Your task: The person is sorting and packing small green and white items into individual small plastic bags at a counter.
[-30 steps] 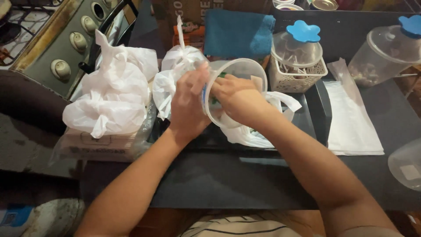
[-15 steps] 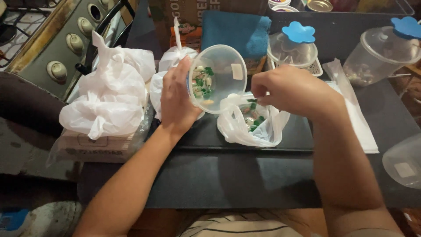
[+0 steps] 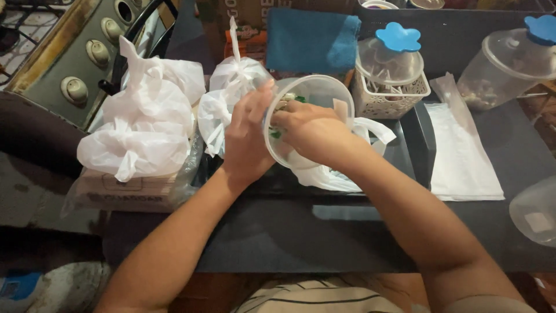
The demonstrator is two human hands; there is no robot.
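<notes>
While left hand [image 3: 246, 136] grips clear tub [image 3: 310, 116], right hand [image 3: 313, 133] seemingly pinches inside, over black counter [image 3: 278, 237].

Far left: flat cardboard box [image 3: 124, 191] in clear wrap, under tied white plastic bags [image 3: 139, 124]. Far centre: brown carton [image 3: 249, 14], printing partly hidden. Near right edge: clear lid [image 3: 536, 217] bearing a small pale square label [image 3: 541, 222], possibly blank.

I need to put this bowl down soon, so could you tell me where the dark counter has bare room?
Bare: the near strip of dark counter in front of the forearms. Crowded: tied white bags on the left, the basket and jar at the back, flat bags on the right.
</notes>
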